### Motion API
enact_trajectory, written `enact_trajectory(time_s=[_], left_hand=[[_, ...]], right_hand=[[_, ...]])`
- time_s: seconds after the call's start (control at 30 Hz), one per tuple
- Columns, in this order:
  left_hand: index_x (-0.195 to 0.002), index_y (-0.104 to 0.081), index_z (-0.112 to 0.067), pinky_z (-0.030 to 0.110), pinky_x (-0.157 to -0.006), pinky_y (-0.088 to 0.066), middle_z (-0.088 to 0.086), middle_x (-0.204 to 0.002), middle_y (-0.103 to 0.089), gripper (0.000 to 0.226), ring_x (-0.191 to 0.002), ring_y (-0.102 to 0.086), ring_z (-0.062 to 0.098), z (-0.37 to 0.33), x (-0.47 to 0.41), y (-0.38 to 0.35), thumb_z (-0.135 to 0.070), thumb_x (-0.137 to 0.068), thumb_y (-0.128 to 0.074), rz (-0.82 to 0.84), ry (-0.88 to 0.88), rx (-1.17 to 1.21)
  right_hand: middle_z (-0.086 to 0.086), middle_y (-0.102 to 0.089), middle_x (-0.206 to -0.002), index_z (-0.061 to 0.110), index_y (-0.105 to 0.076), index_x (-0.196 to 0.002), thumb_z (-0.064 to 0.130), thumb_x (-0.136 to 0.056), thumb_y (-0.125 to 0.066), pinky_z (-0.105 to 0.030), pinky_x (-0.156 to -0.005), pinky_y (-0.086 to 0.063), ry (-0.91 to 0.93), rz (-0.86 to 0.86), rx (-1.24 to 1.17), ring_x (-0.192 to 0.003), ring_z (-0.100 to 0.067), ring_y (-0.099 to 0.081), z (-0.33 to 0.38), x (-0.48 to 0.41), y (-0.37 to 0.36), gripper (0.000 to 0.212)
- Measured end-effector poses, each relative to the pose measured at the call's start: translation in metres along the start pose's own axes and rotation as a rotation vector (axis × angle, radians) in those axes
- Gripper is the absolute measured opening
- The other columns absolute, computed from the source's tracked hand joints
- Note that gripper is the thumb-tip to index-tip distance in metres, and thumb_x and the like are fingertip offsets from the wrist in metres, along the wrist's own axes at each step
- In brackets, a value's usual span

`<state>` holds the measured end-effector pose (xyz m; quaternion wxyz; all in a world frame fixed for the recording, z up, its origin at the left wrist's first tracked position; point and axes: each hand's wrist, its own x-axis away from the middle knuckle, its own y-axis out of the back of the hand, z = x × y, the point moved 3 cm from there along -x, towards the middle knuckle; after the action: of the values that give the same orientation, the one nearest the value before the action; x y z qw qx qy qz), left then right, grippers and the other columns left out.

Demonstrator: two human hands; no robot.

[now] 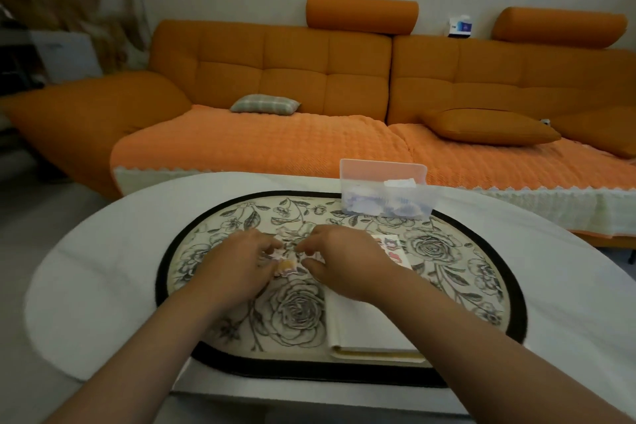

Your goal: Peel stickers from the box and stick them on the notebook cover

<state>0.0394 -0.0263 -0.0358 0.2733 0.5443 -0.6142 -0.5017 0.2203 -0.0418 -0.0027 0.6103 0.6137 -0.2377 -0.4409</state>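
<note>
Sticker (286,266) work at mid-mat. Logged from the head view, looking down over both forearms. Found left grip (241,262) with fingers curled, pinching the sticker's left edge, thumb low, fingertips above. Found right grip (340,262) likewise curled, forefinger and thumb closed on the right edge. Noted the sticker as a small jagged-edged piece, yellow centre, pale pink rim, held just above the mat (481,286) between the two grips. Could not tell backing on or off.

Marked notebook (364,323) lying flat on the mat's right half, pale cover up, near edge toward the viewer, far part hidden under the right grip and wrist. Spotted a few cover stickers (392,248), coloured, just past the right grip.

Placed box (385,198) at the mat's far edge, beyond the right grip and apart from it. Clear plastic, lid upright behind, pale paper bits heaped inside.

Recorded the mat as oval, cream with grey rose print and black border, centred on a white oval tabletop (103,268).

Beyond the tabletop, saw orange sofa (275,79) along the wall. Plaid pillow (265,104) on the left seat, orange cushion (488,126) on the right. Dim light throughout.
</note>
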Motion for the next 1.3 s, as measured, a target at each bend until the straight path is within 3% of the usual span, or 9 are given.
enact_trajectory(time_s=[0.1,0.3,0.5,0.77,0.93,1.07,1.17,1.3], left_hand=[[-0.132,-0.061,-0.035,0.035,-0.098,-0.044,-0.012,-0.12,-0.057,0.037,-0.118,-0.045,0.012,0.013,0.005,-0.001,-0.044,-0.096,-0.056,0.051,-0.006,-0.021],[-0.128,-0.063,-0.041,0.038,-0.097,-0.045,-0.02,-0.118,-0.054,0.035,-0.115,-0.041,0.009,0.022,0.012,-0.004,-0.048,-0.094,-0.055,0.088,-0.057,-0.05],[-0.128,-0.062,-0.04,0.039,-0.097,-0.045,-0.017,-0.12,-0.054,0.034,-0.116,-0.041,0.01,0.019,0.014,-0.004,-0.045,-0.095,-0.053,0.085,-0.071,-0.052],[-0.13,-0.058,-0.039,0.036,-0.097,-0.044,-0.016,-0.124,-0.055,0.035,-0.12,-0.043,0.01,0.01,0.016,0.002,-0.038,-0.096,-0.054,0.036,-0.071,-0.009],[-0.121,-0.066,-0.041,0.035,-0.093,-0.047,-0.021,-0.119,-0.055,0.028,-0.118,-0.042,0.006,0.006,0.018,0.001,-0.044,-0.096,-0.054,0.089,-0.079,-0.024],[-0.117,-0.068,-0.038,0.034,-0.095,-0.046,-0.017,-0.118,-0.056,0.025,-0.119,-0.042,0.006,0.006,0.017,0.002,-0.043,-0.096,-0.055,0.087,-0.053,0.007],[-0.117,-0.067,-0.034,0.031,-0.095,-0.045,-0.015,-0.117,-0.059,0.022,-0.115,-0.049,0.006,0.002,0.014,0.006,-0.037,-0.098,-0.055,0.037,0.0,0.152],[-0.116,-0.065,-0.031,0.025,-0.072,-0.048,-0.013,-0.098,-0.073,0.019,-0.086,-0.068,0.006,-0.013,0.011,0.014,-0.031,-0.101,-0.052,0.021,0.184,0.723]], right_hand=[[0.001,-0.062,-0.122,0.028,-0.063,-0.13,0.041,-0.099,-0.053,-0.032,-0.077,-0.045,0.043,0.078,0.105,-0.108,-0.024,-0.061,0.012,-0.015,-0.014,0.035],[0.001,-0.059,-0.107,0.026,-0.071,-0.112,0.045,-0.098,-0.049,-0.031,-0.07,-0.046,0.044,0.19,0.164,-0.094,-0.022,-0.062,0.018,-0.029,-0.026,0.032],[0.003,-0.062,-0.104,0.025,-0.07,-0.109,0.039,-0.103,-0.04,-0.033,-0.07,-0.052,0.077,0.144,0.199,-0.089,-0.02,-0.062,0.019,-0.027,-0.026,0.034],[0.007,-0.069,-0.098,0.032,-0.074,-0.105,0.035,-0.096,-0.053,-0.027,-0.067,-0.048,0.09,0.105,0.2,-0.088,-0.015,-0.064,0.02,-0.022,-0.021,0.023],[0.01,-0.068,-0.1,0.035,-0.076,-0.101,0.037,-0.092,-0.063,-0.026,-0.067,-0.046,0.058,0.128,0.112,-0.091,-0.012,-0.062,0.014,-0.021,-0.02,0.017],[0.011,-0.065,-0.102,0.035,-0.077,-0.101,0.037,-0.092,-0.065,-0.026,-0.066,-0.045,0.073,0.023,0.042,-0.091,-0.01,-0.061,0.007,-0.016,-0.015,0.014],[0.014,-0.071,-0.089,0.037,-0.076,-0.1,0.041,-0.093,-0.064,-0.025,-0.063,-0.049,0.008,-0.127,-0.008,-0.075,-0.003,-0.062,0.001,-0.01,-0.001,0.014],[0.016,-0.074,-0.076,0.033,-0.078,-0.096,0.033,-0.09,-0.071,-0.026,-0.063,-0.056,-0.147,-0.158,-0.374,-0.06,0.001,-0.065,-0.005,-0.003,0.014,0.01]])
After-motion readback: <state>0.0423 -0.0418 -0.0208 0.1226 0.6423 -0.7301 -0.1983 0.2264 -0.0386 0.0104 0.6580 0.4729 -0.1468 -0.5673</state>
